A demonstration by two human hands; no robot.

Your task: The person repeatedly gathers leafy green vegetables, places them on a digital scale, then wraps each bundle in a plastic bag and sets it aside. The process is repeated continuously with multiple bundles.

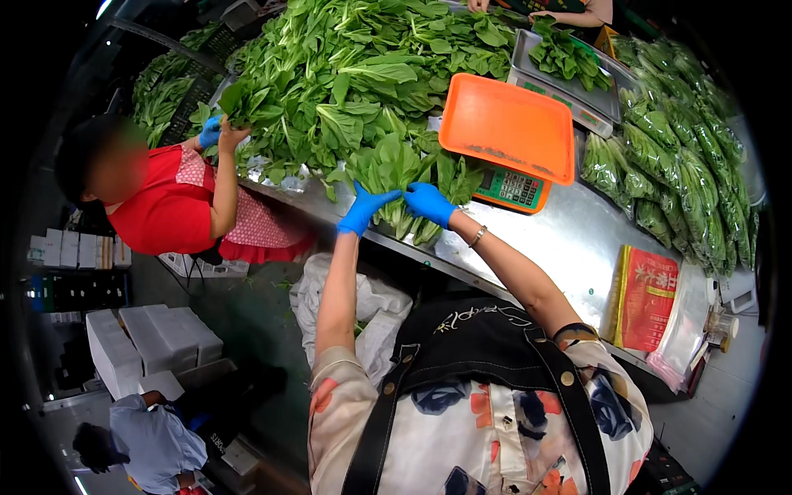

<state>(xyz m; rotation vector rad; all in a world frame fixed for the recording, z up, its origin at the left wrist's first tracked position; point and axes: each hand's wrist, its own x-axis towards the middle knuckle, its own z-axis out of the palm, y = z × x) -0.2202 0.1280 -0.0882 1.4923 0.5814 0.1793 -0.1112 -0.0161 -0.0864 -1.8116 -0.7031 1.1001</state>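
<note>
My left hand (365,209), in a blue glove, cups the left side of a bunch of leafy greens (390,164), its thumb stretched across the stems. From the right, my right hand (431,204), also gloved in blue, grips the greens with curled fingers partly hidden against the leaves. Pale stems point towards me at the edge of the metal table (544,247). Just beyond my right hand lies another clump of greens (455,179). An orange tray (507,127) sits on a digital scale (513,189) to the right.
A large heap of loose greens (334,80) covers the far table. Bagged greens (674,154) are piled right, near a second scale (563,99) and a red printed bag (646,300). A co-worker in red (167,198) stands left. A white sack (352,303) lies below the table edge.
</note>
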